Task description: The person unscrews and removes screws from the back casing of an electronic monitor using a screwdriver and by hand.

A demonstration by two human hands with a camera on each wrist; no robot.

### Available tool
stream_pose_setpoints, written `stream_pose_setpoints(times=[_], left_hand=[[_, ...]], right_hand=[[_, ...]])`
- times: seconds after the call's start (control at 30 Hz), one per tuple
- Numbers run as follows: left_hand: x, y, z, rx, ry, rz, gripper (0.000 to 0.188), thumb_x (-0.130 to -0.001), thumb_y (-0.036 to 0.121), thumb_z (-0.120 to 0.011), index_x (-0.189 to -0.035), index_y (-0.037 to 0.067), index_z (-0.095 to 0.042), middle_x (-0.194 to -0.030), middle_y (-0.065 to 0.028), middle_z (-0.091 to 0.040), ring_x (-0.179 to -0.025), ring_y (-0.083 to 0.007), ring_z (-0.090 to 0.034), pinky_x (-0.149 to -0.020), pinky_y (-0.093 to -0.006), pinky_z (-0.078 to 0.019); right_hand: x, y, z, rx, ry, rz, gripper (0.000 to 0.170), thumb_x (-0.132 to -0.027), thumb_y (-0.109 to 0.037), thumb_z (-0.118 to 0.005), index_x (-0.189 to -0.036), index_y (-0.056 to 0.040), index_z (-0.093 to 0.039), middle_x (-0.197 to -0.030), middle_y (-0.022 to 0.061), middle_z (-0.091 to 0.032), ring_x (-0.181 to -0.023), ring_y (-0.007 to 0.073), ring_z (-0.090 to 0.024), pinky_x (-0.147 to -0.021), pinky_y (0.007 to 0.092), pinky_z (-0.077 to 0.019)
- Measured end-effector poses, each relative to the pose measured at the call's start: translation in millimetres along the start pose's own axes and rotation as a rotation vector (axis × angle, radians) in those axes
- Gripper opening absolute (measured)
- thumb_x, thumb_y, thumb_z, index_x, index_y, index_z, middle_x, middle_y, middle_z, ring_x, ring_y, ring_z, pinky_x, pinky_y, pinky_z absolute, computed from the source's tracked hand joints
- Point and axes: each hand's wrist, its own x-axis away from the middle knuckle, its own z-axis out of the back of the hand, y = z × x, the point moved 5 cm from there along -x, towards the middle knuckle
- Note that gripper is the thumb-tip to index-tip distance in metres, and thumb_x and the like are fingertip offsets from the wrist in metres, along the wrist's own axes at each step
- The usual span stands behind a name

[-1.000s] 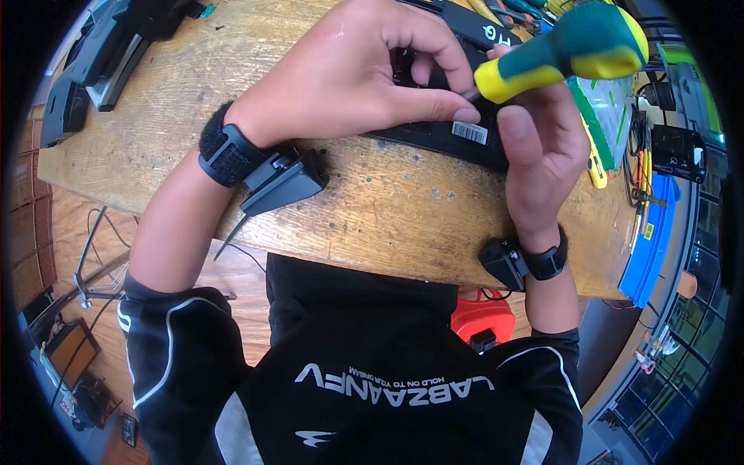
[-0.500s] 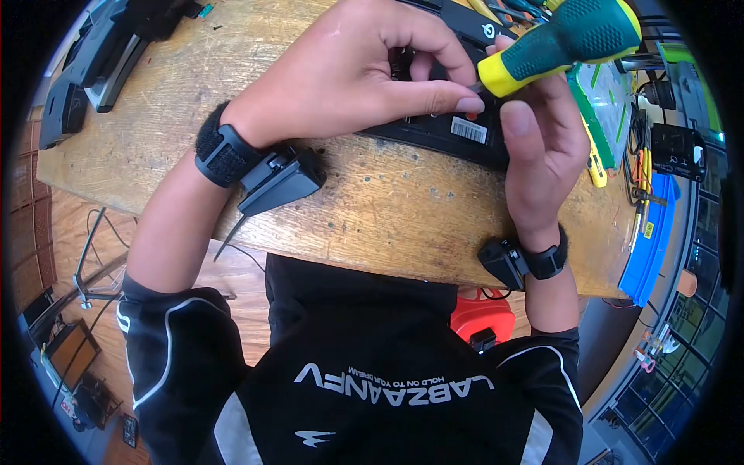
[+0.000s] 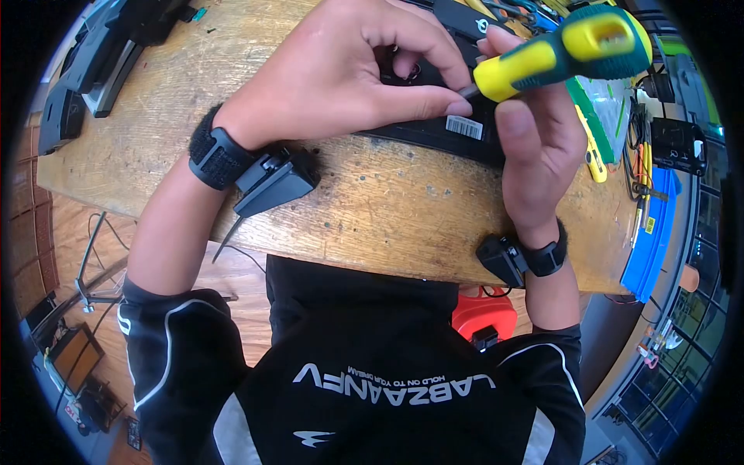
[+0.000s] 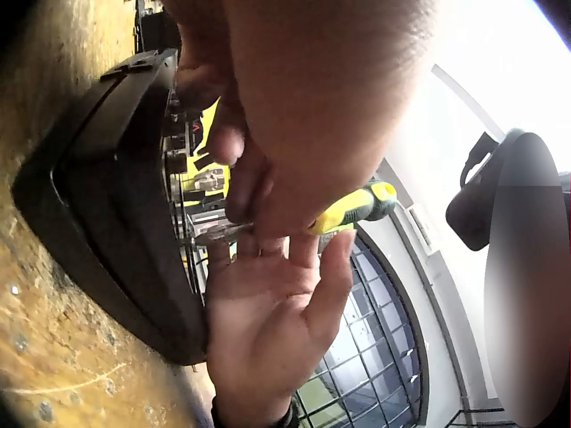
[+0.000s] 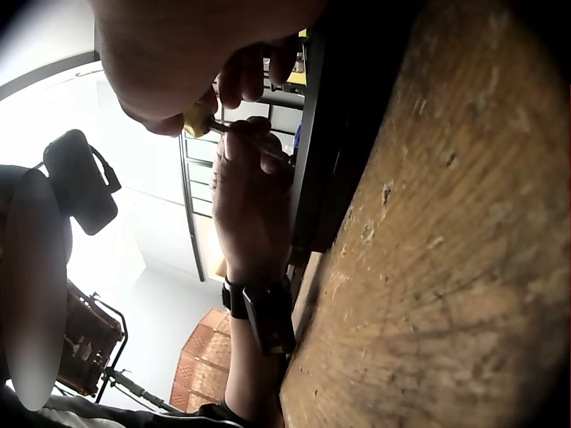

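My left hand (image 3: 333, 81) pinches the metal shaft of a screwdriver (image 3: 570, 54) between thumb and forefinger, just below its green and yellow handle. The right hand (image 3: 542, 147) is beside the handle, its thumb apart from it and its relaxed fingers partly hidden behind. Under both hands a black casing (image 3: 488, 146) with a barcode label (image 3: 465, 126) lies on the bench. From the left wrist view, the shaft points at the casing's (image 4: 107, 187) open side, where small metal parts show, and the right palm (image 4: 259, 330) faces up with fingers extended.
The worn wooden bench (image 3: 387, 194) runs to the person's waist. Black equipment (image 3: 101, 62) stands at the far left. On the right are a green-edged clear box (image 3: 608, 116), a yellow cutter (image 3: 595, 164), a blue tray (image 3: 659, 240) and a black device (image 3: 678, 147).
The screwdriver's handle has turned about its length, bringing a yellow patch to the top. The left hand has shifted slightly left, still pinching the shaft; the right hand stays close beside the handle.
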Motion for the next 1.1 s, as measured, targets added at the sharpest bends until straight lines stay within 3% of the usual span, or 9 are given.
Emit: stream_pose_setpoints(times=[0.13, 0.27, 0.33, 0.77, 0.87, 0.93, 0.97, 1.07, 1.1], left_hand=[[-1, -4, -2, -0.046, -0.019, -0.002, 0.016, -0.082, 0.006, -0.083, -0.095, 0.002, -0.077, -0.092, -0.0040, -0.074, -0.067, -0.0057, -0.051, -0.058, -0.0207, -0.0396], [-3, -3, -1, -0.020, -0.084, 0.138, 0.016, -0.082, 0.005, -0.083, -0.095, 0.001, -0.076, -0.092, -0.0049, -0.074, -0.070, -0.0086, -0.058, -0.062, -0.0226, -0.0451], [-4, -4, -4, -0.030, 0.024, -0.183, 0.015, -0.082, 0.005, -0.082, -0.095, 0.000, -0.076, -0.092, -0.0065, -0.074, -0.077, -0.0132, -0.065, -0.069, -0.0260, -0.0509], [-2, -7, -1, -0.029, -0.026, -0.016, 0.015, -0.080, 0.005, -0.085, -0.091, 0.003, -0.075, -0.087, -0.0066, -0.073, -0.079, -0.0155, -0.068, -0.074, -0.0268, -0.0529], [-1, -7, -1, -0.111, -0.068, -0.046, 0.018, -0.078, 0.008, -0.085, -0.092, 0.003, -0.076, -0.095, -0.0087, -0.072, -0.085, -0.0198, -0.068, -0.079, -0.0296, -0.0529], [-3, 8, 2, -0.246, -0.033, -0.180, 0.022, -0.076, 0.013, -0.084, -0.095, 0.004, -0.076, -0.109, -0.0127, -0.069, -0.099, -0.0255, -0.066, -0.089, -0.0348, -0.0513], [-3, 8, 6, -0.379, -0.134, -0.188, 0.027, -0.076, 0.016, -0.081, -0.101, 0.006, -0.078, -0.117, -0.0152, -0.064, -0.109, -0.0304, -0.061, -0.095, -0.0390, -0.0480], [-4, 11, 4, -0.441, -0.142, -0.117, 0.036, -0.079, 0.017, -0.081, -0.112, 0.006, -0.076, -0.125, -0.0169, -0.064, -0.119, -0.0330, -0.060, -0.103, -0.0413, -0.0460], [2, 6, 1, -0.670, -0.067, -0.262, 0.019, -0.074, 0.016, -0.084, -0.091, 0.009, -0.083, -0.121, -0.0067, -0.070, -0.109, -0.0233, -0.056, -0.095, -0.0370, -0.0448]], right_hand=[[1, 4, -1, -0.051, -0.001, 0.105, 0.053, -0.095, -0.019, -0.075, -0.137, 0.0052, -0.054, -0.138, 0.0193, -0.060, -0.126, 0.0251, -0.060, -0.108, 0.0381, -0.0469], [3, 3, 1, -0.002, 0.006, 0.001, 0.050, -0.096, -0.017, -0.073, -0.136, 0.0052, -0.054, -0.135, 0.0198, -0.062, -0.125, 0.0234, -0.060, -0.108, 0.0375, -0.0463], [-1, -1, 2, 0.001, 0.005, -0.037, 0.051, -0.096, -0.019, -0.073, -0.137, 0.0057, -0.054, -0.136, 0.0200, -0.062, -0.125, 0.0233, -0.060, -0.108, 0.0376, -0.0460], [1, 7, 3, -0.144, 0.040, 0.038, 0.057, -0.089, -0.025, -0.083, -0.130, 0.0070, -0.059, -0.136, 0.0200, -0.059, -0.121, 0.0264, -0.061, -0.107, 0.0378, -0.0469], [1, 3, 2, -0.101, -0.003, 0.076, 0.044, -0.092, -0.022, -0.080, -0.122, 0.0062, -0.064, -0.134, 0.0187, -0.060, -0.118, 0.0239, -0.061, -0.104, 0.0356, -0.0466], [2, 2, 1, -0.066, 0.032, -0.018, 0.038, -0.096, -0.019, -0.073, -0.123, 0.0064, -0.064, -0.134, 0.0183, -0.061, -0.117, 0.0230, -0.061, -0.104, 0.0364, -0.0468], [2, 1, 2, 0.007, 0.027, -0.026, 0.036, -0.099, -0.019, -0.064, -0.124, 0.0065, -0.063, -0.132, 0.0176, -0.061, -0.116, 0.0221, -0.061, -0.104, 0.0369, -0.0468], [-3, -4, 0, -0.150, 0.114, -0.016, 0.029, -0.097, -0.014, -0.069, -0.119, 0.0041, -0.068, -0.122, 0.0119, -0.067, -0.102, 0.0148, -0.063, -0.091, 0.0283, -0.0494], [-3, -3, 0, -0.212, 0.127, 0.030, 0.031, -0.097, -0.013, -0.069, -0.121, 0.0056, -0.066, -0.122, 0.0134, -0.067, -0.108, 0.0186, -0.062, -0.095, 0.0307, -0.0492]])
